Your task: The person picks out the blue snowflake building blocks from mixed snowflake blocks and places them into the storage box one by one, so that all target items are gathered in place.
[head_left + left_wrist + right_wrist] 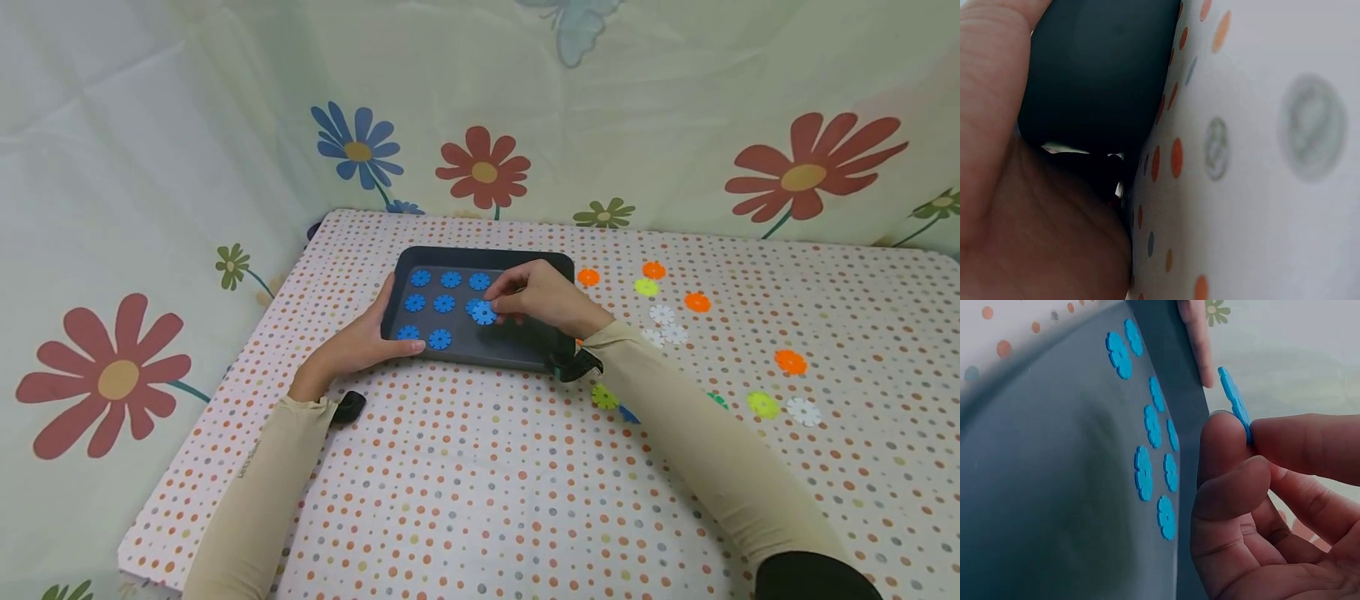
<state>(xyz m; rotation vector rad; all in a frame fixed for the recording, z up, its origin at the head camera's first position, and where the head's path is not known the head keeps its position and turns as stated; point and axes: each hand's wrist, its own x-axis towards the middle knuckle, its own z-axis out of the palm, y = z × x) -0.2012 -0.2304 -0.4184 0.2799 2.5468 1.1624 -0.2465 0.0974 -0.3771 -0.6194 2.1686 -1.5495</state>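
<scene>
A dark baking tray [510, 354] lies on the table with several blue notched discs [444, 303] set in rows toward its left side. My left hand [356, 340] grips the tray's left end, thumb along the front corner and fingers up the left side. In the left wrist view, the tray's dark wall [1104, 69] sits against that hand. My right hand [543, 293] is over the middle of the tray, pinching one more blue notched disc [1235, 400] between thumb and fingertips. From the head, this held disc partly covers another disc in the tray.
Right of the tray lie loose notched discs: orange [697, 302], white [662, 314], yellow-green [763, 405] and others, some partly hidden by the right forearm. A dotted cloth [465, 467] covers the table. A flowered curtain [637, 125] hangs behind and at the left.
</scene>
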